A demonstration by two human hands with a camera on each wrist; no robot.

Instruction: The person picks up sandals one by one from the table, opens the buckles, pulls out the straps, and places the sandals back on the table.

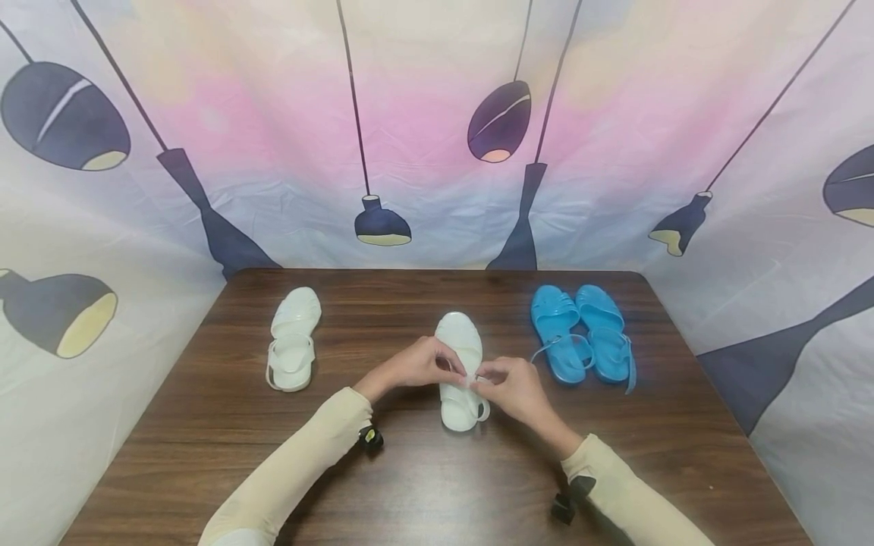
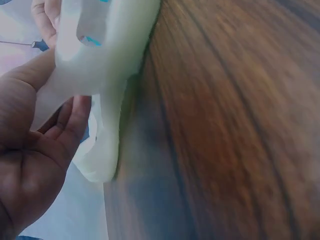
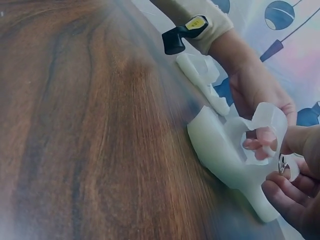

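Head view: your left hand [image 1: 426, 364] and right hand [image 1: 515, 388] are pinching the strap [image 3: 272, 116] of a white sandal [image 1: 459, 331] lying about midway between the table's [image 1: 444, 493] left and right edges, probably feeling light, bendy and slick, so best held by the strap's ends.

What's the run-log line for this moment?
left grip: holds strap | right grip: holds buckle | white sandal: on table | other white sandal: left | blue sandals: right
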